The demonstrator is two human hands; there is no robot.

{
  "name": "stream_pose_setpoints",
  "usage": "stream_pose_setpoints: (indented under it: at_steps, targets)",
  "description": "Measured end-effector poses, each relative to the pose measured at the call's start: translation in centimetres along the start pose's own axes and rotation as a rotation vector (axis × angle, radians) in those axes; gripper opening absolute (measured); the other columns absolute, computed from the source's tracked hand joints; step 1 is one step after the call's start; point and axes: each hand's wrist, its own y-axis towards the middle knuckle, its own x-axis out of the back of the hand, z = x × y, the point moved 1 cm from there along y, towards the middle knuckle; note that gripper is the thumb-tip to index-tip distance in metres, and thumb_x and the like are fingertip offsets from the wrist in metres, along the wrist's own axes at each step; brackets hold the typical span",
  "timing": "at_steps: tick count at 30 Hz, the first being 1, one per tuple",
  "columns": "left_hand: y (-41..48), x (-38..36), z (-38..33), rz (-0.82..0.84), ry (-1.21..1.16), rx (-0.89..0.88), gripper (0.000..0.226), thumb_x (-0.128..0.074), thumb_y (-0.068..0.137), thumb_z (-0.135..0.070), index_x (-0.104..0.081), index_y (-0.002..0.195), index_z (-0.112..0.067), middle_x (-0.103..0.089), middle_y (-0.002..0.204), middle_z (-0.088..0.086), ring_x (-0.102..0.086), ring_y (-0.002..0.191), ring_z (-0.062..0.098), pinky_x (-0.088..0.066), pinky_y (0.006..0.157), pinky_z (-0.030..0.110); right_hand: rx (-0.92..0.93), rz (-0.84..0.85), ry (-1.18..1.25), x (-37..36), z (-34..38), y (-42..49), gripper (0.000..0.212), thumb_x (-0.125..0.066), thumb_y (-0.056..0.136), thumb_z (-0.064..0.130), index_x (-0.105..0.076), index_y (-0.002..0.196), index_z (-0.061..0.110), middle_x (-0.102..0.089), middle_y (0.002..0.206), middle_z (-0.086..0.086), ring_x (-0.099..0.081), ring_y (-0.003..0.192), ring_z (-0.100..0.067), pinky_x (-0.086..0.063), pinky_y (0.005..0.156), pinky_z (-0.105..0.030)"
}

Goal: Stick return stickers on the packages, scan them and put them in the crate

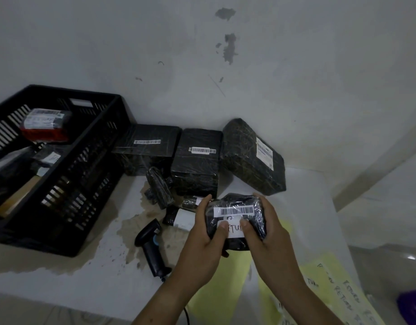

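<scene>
Gripping a small black package over the table, left hand and right hand curl round its ends, thumbs pressing its white return sticker. Scanner lies just left, wrapped parcels crowd close behind, crate stands farther left; yellow sheets cover the right edge.

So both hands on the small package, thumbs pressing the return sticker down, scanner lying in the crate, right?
No. The head view shows the barcode scanner lying on the table, outside the black crate. The rest holds: left hand and right hand hold the small package, thumbs pressing the return sticker.
</scene>
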Motion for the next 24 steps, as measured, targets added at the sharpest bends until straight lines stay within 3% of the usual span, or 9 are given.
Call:
stream_pose_setpoints:
  at_steps: [4, 8, 12, 14, 18, 21, 24]
  targets:
    - [-0.1, 0.5, 0.0, 0.005, -0.045, -0.009, 0.056, -0.047, 0.103, -0.043, -0.019, 0.147, -0.063, -0.063, 0.130, -0.018, -0.070, 0.100, 0.011, -0.060, 0.083, 0.035, -0.029, 0.012, 0.079, 0.2, 0.3, 0.3, 0.045, -0.051, 0.101, 0.027, -0.034, 0.140, 0.043, -0.056, 0.115, 0.029, -0.058, 0.094, 0.017, -0.046, 0.067, -0.004]
    - [0.1, 1.4, -0.6, -0.014, -0.132, 0.004, 0.049, -0.045, 0.105, -0.039, -0.026, 0.144, -0.063, -0.066, 0.119, -0.028, -0.073, 0.095, 0.012, -0.061, 0.076, 0.033, -0.077, 0.061, 0.183, 0.1, 0.7, 0.7, 0.038, -0.047, 0.102, 0.031, -0.037, 0.131, 0.053, -0.054, 0.119, 0.033, -0.054, 0.097, 0.023, -0.045, 0.071, -0.001]
    - [0.4, 3.5, -1.1, -0.086, -0.191, -0.017, 0.046, -0.043, 0.096, -0.049, -0.033, 0.139, -0.063, -0.067, 0.114, -0.032, -0.073, 0.098, 0.011, -0.060, 0.074, 0.032, -0.057, 0.113, 0.205, -0.5, 1.0, 1.2, 0.042, -0.046, 0.094, 0.048, -0.041, 0.135, 0.056, -0.058, 0.125, 0.033, -0.057, 0.110, 0.012, -0.052, 0.085, -0.018]
    - [0.4, 5.1, -1.3, -0.121, -0.204, -0.019, 0.049, -0.044, 0.092, -0.053, -0.034, 0.139, -0.065, -0.067, 0.118, -0.030, -0.072, 0.100, 0.008, -0.059, 0.074, 0.030, -0.046, 0.163, 0.188, -1.2, 1.4, 1.5, 0.045, -0.052, 0.097, 0.040, -0.039, 0.136, 0.058, -0.056, 0.126, 0.036, -0.057, 0.111, 0.012, -0.054, 0.083, -0.024]
    - [-0.4, 9.2, -1.7, -0.149, -0.151, -0.040, 0.060, -0.047, 0.091, -0.055, -0.031, 0.149, -0.057, -0.061, 0.123, -0.039, -0.065, 0.109, -0.007, -0.059, 0.083, 0.027, -0.032, 0.265, 0.163, -3.5, 3.2, 2.4, 0.051, -0.056, 0.098, 0.031, -0.034, 0.128, 0.065, -0.058, 0.111, 0.045, -0.061, 0.102, 0.013, -0.052, 0.074, -0.015]
    - [-1.4, 13.3, -2.3, -0.174, -0.088, -0.071, 0.063, -0.051, 0.089, -0.055, -0.032, 0.149, -0.054, -0.057, 0.125, -0.045, -0.059, 0.116, -0.013, -0.054, 0.094, 0.019, -0.053, 0.321, 0.211, -6.3, 5.1, 3.3, 0.053, -0.059, 0.097, 0.027, -0.036, 0.134, 0.057, -0.066, 0.113, 0.031, -0.065, 0.100, 0.006, -0.053, 0.071, -0.016]
    - [-2.6, 18.7, -2.8, -0.227, 0.002, -0.103, 0.053, -0.051, 0.094, -0.048, -0.037, 0.145, -0.051, -0.058, 0.129, -0.039, -0.057, 0.116, -0.016, -0.050, 0.088, 0.009, -0.069, 0.394, 0.260, -9.9, 7.5, 4.1, 0.054, -0.060, 0.096, 0.029, -0.038, 0.141, 0.049, -0.065, 0.123, 0.019, -0.065, 0.104, 0.003, -0.054, 0.072, -0.018]
